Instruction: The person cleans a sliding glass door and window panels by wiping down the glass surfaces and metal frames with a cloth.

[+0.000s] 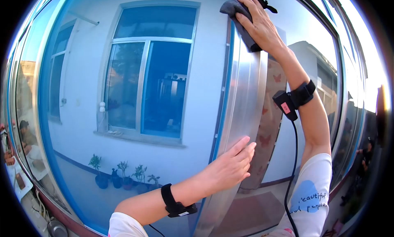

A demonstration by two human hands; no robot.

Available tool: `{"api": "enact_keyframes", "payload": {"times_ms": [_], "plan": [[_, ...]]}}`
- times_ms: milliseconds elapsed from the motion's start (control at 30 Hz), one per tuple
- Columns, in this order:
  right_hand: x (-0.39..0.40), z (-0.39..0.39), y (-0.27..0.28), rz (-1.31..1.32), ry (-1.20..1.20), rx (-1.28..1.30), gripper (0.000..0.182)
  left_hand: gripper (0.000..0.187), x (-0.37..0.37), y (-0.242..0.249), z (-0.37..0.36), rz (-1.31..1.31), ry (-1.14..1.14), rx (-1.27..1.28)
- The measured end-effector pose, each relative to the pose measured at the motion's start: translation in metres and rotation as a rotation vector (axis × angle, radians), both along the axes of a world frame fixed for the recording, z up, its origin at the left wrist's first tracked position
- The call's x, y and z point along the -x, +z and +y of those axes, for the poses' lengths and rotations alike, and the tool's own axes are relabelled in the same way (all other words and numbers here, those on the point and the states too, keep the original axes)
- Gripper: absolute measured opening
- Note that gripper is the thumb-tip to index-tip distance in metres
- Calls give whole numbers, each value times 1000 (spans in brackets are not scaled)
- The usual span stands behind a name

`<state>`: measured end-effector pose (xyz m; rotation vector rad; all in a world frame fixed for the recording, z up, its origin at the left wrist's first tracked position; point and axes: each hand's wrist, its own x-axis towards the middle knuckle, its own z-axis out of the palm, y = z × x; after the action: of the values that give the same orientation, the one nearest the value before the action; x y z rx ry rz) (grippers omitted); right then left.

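High up, my right hand [262,28] presses a dark grey cloth [243,16] against the top of a silvery metal door frame post [242,97]. Its fingers spread over the cloth, and a dark corner of the fabric sticks out past the fingertips. Lower down, my left hand [232,165] is held in front of the same post, fingers stretched out and nothing in them. Both forearms carry black straps with small boxes; a black cable [292,171] hangs from the box [286,105] on the right arm.
Left of the post is a large blue-tinted glass pane [164,159]. Through it show a white wall with a window [148,73] and several potted plants [117,179]. On the right, another glass pane reflects buildings. A person [363,163] is at the far right edge.
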<state>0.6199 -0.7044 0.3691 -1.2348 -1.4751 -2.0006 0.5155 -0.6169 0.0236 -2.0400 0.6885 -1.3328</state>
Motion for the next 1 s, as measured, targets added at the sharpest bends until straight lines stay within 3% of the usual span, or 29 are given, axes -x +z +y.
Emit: {"api": "enact_keyframes", "payload": {"times_ms": [33,267,300,333,400,467,633,667,800,900,967,1000], "plan": [[19,-6,22,87,13,87,49,37,0,-2,1,-20,35,-38],[3,14,183,47,-134,-31,48,34,1,-3,1,-92,78,-87],[9,3,203,-141,-462,-4,51,34,0,-2,1,-95,88,-77],[5,7,212,-128,-439,-8,51,34,0,-3,1,-107,83,-69],[14,15,194,-112,-412,1,51,34,2,-7,-1,-115,81,-49],[29,11,147,102,-202,-43,52,35,2,-7,0,-138,81,-79],[22,-3,-5,68,-86,85,50,38,2,0,-1,-84,47,-45],[2,-4,-8,-36,-167,86,52,40,3,-2,-2,-59,30,-25],[11,-7,-103,-24,-93,-29,53,42,-1,-3,-1,-57,27,-36],[9,-13,-93,60,-35,34,53,41,2,0,-3,-26,14,-15],[-11,-6,-36,-40,4,-6,49,41,3,0,-4,-25,36,-11],[5,-1,-5,33,77,76,46,41,4,0,-4,-23,40,-10]]}}
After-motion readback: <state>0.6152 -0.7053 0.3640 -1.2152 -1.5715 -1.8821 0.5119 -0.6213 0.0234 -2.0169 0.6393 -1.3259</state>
